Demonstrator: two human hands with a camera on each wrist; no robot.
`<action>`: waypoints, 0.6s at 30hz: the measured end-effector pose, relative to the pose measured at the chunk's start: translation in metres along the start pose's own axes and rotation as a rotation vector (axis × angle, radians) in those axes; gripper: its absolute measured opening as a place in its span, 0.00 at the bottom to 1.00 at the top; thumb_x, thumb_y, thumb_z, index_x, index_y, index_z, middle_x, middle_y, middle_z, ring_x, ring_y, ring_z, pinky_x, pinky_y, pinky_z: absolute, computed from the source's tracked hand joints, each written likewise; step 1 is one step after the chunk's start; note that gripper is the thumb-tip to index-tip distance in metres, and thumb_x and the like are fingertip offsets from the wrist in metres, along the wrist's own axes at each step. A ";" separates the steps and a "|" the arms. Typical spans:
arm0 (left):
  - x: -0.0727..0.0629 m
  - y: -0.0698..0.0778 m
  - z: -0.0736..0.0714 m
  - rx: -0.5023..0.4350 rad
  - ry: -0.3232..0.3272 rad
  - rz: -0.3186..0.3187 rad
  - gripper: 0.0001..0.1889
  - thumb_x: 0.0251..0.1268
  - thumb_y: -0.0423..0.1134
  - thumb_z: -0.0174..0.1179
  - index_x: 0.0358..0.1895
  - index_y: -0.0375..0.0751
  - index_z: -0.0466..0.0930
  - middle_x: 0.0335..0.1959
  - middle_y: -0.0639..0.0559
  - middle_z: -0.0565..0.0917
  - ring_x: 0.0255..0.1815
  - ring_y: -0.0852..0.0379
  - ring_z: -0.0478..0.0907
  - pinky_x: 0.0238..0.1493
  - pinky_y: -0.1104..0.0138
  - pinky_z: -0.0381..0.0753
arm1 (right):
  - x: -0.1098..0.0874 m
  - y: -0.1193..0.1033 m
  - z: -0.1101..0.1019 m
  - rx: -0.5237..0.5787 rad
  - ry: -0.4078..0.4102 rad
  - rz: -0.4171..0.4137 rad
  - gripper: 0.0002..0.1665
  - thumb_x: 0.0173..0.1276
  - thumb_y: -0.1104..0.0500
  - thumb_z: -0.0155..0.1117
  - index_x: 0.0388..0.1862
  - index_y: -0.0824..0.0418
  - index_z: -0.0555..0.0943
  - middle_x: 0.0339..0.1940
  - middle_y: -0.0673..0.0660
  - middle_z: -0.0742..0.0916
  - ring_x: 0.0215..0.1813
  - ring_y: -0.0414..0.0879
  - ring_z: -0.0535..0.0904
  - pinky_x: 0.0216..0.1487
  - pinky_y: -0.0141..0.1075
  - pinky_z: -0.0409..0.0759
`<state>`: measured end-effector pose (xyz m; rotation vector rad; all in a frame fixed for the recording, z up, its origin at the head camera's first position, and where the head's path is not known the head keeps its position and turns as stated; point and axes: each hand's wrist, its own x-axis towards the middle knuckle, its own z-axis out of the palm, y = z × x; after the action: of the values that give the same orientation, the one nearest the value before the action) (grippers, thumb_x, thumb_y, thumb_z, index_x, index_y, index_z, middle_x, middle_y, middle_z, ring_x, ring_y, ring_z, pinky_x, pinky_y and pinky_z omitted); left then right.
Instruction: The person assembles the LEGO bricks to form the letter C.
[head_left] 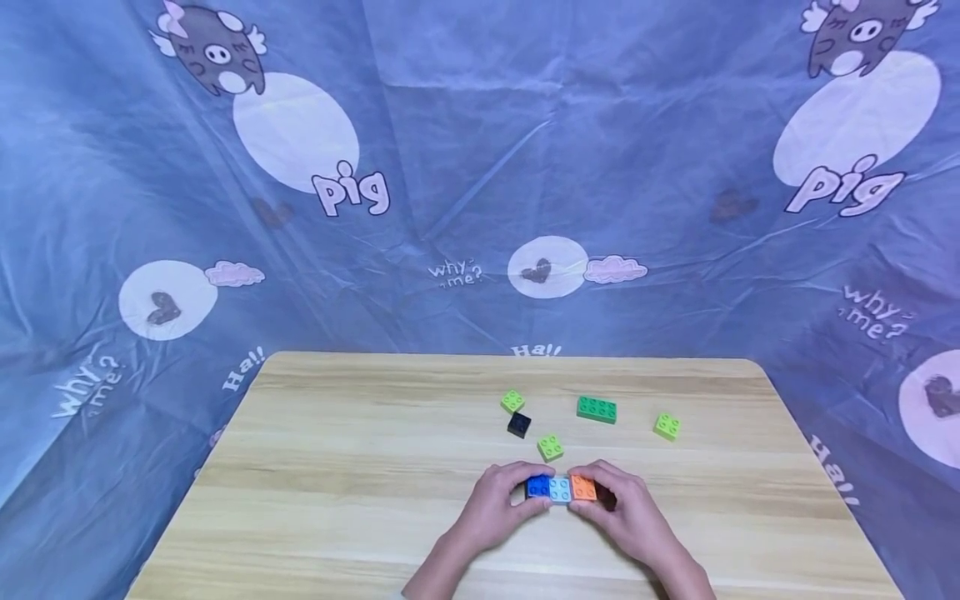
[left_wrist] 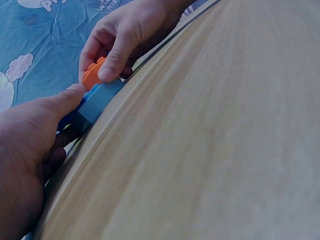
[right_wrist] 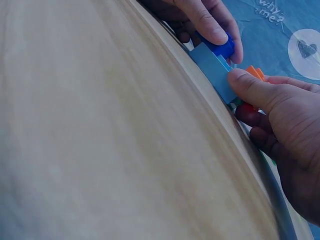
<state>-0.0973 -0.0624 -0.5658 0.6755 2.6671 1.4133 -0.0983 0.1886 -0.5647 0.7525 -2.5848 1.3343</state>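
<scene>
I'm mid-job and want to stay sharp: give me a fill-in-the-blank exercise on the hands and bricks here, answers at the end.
1. The left hand pinches the dark blue brick; the right hand pinches the ____ one.
2. In the head view, the studs showing between those two are ____.
3. The loose lime bricks number ____.
4. The leftmost lime brick there lies beside the ____ brick.

Missing words: orange; light blue; three; black.

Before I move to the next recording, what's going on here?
A person's left hand pinches a dark blue brick and their right hand an orange brick, with a light blue brick showing between them. Beyond the hands, three lime bricks, a black brick and a green brick lie on the wooden table.
</scene>
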 end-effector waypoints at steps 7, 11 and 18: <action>0.000 -0.001 0.000 0.010 0.000 0.002 0.21 0.69 0.52 0.70 0.64 0.62 0.84 0.58 0.67 0.86 0.59 0.65 0.82 0.62 0.61 0.77 | 0.005 0.000 -0.004 0.020 -0.074 0.030 0.22 0.60 0.55 0.84 0.54 0.48 0.88 0.46 0.38 0.89 0.44 0.35 0.84 0.44 0.32 0.83; 0.001 0.000 0.000 0.021 -0.001 0.008 0.21 0.69 0.52 0.70 0.64 0.62 0.84 0.58 0.67 0.86 0.59 0.65 0.82 0.61 0.61 0.77 | 0.006 0.003 -0.005 0.071 -0.108 0.061 0.21 0.62 0.53 0.82 0.54 0.47 0.87 0.46 0.39 0.88 0.44 0.36 0.84 0.44 0.32 0.83; 0.007 -0.007 -0.007 -0.099 0.049 0.036 0.21 0.73 0.51 0.68 0.65 0.55 0.83 0.62 0.62 0.84 0.62 0.60 0.80 0.66 0.58 0.79 | 0.007 0.010 -0.001 0.099 -0.100 0.098 0.22 0.60 0.50 0.84 0.53 0.45 0.88 0.45 0.38 0.88 0.39 0.36 0.81 0.38 0.31 0.81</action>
<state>-0.1082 -0.0689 -0.5662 0.6922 2.6123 1.5797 -0.1094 0.1911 -0.5690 0.7339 -2.6820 1.4996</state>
